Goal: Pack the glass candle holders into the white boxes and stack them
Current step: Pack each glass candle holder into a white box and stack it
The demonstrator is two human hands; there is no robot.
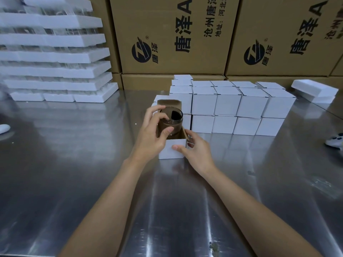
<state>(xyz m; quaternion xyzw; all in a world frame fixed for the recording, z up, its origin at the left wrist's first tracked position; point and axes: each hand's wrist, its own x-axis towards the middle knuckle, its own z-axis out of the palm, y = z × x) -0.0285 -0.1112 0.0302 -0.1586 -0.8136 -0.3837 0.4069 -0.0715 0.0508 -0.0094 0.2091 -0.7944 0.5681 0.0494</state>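
A steel bench [74,164] runs back to a wall of printed brown cartons [176,34]. Near the middle of the bench the glass candle holder [171,120] stands upright, half sunk in the open white box [172,150], with its rim and upper wall above the brown flaps. This one looks only partly packed: it has yet to go fully down and the flaps to be closed. The left hand [152,132] is clamped on the glass, thumb on the near wall and fingers curled over the left of the rim. The right hand [197,152] steadies the box, thumb pressed on its front face and fingers curled round its right side. Just behind, toward the far edge, a stack of closed white boxes [232,106] stands at least two high, apparently the work done so far. At the far left corner, piled foam trays [55,58] appear to hold more glasses, so much seems left.
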